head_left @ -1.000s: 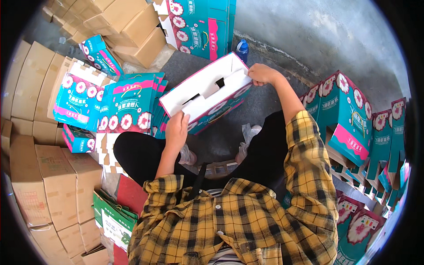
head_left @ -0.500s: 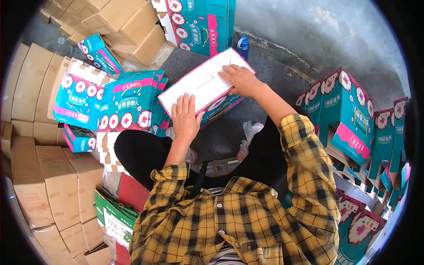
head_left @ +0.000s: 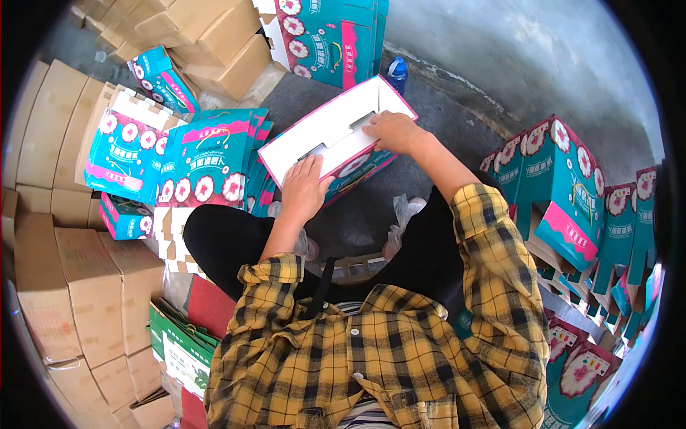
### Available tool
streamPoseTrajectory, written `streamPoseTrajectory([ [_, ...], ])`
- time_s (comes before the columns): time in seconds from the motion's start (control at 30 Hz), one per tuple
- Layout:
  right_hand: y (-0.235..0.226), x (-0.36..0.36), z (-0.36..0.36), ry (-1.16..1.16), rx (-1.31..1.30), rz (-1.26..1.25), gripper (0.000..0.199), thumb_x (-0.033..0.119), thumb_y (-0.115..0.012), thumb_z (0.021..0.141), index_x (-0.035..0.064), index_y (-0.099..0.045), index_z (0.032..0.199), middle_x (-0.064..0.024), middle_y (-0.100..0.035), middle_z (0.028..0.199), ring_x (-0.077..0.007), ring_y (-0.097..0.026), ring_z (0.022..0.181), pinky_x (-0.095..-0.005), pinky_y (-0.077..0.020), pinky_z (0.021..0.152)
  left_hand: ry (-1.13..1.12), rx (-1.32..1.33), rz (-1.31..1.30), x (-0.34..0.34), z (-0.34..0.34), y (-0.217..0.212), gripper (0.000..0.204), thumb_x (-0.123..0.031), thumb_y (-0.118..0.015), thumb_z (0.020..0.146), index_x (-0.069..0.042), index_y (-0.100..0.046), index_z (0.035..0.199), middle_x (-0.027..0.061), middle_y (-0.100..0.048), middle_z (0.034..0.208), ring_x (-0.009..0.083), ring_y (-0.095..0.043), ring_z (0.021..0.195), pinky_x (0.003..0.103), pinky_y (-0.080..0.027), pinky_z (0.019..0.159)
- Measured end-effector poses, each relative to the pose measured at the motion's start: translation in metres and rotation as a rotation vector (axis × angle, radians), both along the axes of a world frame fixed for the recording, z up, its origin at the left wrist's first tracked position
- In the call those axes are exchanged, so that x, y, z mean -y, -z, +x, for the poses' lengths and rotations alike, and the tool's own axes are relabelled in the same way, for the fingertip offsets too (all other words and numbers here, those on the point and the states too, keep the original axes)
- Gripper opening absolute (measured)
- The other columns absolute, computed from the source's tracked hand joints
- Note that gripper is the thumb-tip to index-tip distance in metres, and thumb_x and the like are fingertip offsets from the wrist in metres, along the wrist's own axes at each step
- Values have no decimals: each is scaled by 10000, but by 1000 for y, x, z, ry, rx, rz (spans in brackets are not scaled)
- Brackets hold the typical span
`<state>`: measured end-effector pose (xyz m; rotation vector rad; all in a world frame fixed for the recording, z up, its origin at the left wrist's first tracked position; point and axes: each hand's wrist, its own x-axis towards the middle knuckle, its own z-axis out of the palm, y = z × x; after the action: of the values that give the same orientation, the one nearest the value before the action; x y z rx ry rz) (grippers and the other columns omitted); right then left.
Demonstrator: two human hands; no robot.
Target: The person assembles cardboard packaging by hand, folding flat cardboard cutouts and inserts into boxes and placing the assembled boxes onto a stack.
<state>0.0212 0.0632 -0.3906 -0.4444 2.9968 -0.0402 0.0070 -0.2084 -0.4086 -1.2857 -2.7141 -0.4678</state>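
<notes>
Likely locking white flaps [head_left: 323, 134] on teal gift carton [head_left: 361, 175], above floor [head_left: 350, 229], short of wall-side edge. Holding carton with left hand [head_left: 304, 187], fingers over near side; touching flaps with right hand [head_left: 396, 134], can't tell if gripping. Next, needs even push to seat flaps flat.

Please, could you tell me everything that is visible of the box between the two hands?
The cardboard box is oblong and slants away to the right. Its printed side is teal with round white-and-maroon pictures; pink edging borders the top. The white flaps there are folded inward, leaving two dark gaps. The left hand touches the near edge toward the left; the right hand touches the right part. Its underside is hidden.
</notes>
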Motion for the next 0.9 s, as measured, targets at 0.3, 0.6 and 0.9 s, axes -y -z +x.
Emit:
streamPoseTrajectory([
  [0.3,-38,-16,9,295,-221,-360,499,455,-545,851,48,-579,1138,-151,-553,1185,-325,-519,1104,-401,-417,937,-315,-127,419,23,-7,-7,634,-260,-619,823,60,-360,1305,264,-391,1311,409,-338,1253,452,-278,1038],
  [0.6,24,-69,-13,804,-108,-1003,810,683,-263,864,-8,-575,1151,-188,-624,1031,-261,-565,1055,-372,-437,869,-667,1085,984,65,-53,23,785,-639,-314,895,23,-433,1299,205,-496,1273,316,-485,1164,423,-375,966],
  [0.9,18,-73,4,1006,560,-917,828,738,-246,839,39,-607,1097,-114,-638,866,-210,-613,697,-349,-498,642,-662,1581,905,77,-51,94,761,-671,-410,840,-51,-495,1271,138,-589,1175,240,-616,1000,375,-520,798],
])
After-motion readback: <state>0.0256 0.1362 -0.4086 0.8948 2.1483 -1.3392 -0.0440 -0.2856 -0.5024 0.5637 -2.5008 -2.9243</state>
